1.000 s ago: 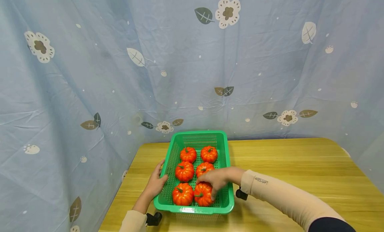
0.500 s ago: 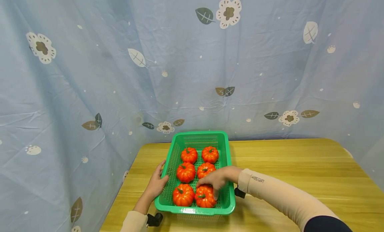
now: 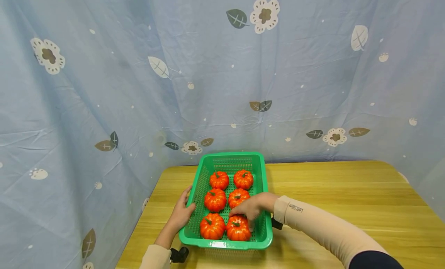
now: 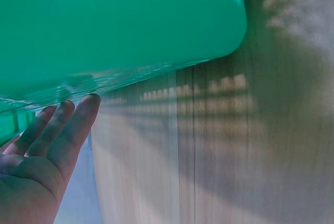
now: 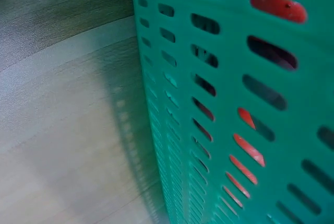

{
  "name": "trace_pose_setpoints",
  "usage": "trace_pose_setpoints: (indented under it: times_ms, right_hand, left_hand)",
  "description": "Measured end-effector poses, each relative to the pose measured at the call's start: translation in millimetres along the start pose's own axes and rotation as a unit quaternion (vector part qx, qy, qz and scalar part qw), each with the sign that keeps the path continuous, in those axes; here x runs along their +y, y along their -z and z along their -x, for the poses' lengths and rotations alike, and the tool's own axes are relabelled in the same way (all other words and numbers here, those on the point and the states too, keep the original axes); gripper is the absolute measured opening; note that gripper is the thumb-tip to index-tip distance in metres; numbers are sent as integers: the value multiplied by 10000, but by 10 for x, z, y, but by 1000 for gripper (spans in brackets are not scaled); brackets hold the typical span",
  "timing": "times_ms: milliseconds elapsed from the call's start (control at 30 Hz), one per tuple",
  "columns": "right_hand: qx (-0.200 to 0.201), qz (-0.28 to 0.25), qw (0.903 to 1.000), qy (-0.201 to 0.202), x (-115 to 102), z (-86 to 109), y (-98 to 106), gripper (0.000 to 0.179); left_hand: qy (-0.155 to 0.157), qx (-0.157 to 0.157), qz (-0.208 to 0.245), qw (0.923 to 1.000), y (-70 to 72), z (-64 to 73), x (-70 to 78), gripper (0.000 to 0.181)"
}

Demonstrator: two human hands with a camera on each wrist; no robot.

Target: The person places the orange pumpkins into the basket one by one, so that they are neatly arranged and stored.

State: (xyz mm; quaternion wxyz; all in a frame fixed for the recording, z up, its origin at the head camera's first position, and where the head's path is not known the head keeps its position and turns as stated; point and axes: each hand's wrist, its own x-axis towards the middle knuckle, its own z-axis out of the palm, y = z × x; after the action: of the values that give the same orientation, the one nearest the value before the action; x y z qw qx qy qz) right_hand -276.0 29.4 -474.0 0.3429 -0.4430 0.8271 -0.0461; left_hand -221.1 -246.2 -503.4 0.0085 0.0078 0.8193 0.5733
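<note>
A green plastic basket (image 3: 225, 244) holds several small orange-red pumpkins with green stems, in two columns. My right hand (image 3: 253, 208) reaches over the basket's right rim and holds the near right pumpkin (image 3: 238, 229), fingers at its far side and thumb along its right. Beside that lies the near left pumpkin (image 3: 212, 226). My left hand (image 3: 181, 211) grips the basket's left side, thumb over the rim. In the left wrist view its fingers (image 4: 73, 135) lie against the outer wall. The right wrist view shows red through the basket's slots, with the right hand hidden.
The basket stands on a wooden table (image 3: 333, 199), near its left end. A light blue curtain (image 3: 215, 68) with flowers and leaves hangs behind and to the left. Two more pumpkin rows lie farther back in the basket.
The near right pumpkin has shifted slightly right and toward me, its stem turning a little, with my right hand on it. My left hand has kept its place on the basket.
</note>
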Motion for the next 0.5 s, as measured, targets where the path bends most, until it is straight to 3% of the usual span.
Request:
trace_pose_setpoints:
  times_ms: [500]
  right_hand:
    - [-27, -332, 9993, -144, -67, 102, 61, 87]
  left_hand:
    - [133, -30, 28, 9999, 2, -31, -39, 67]
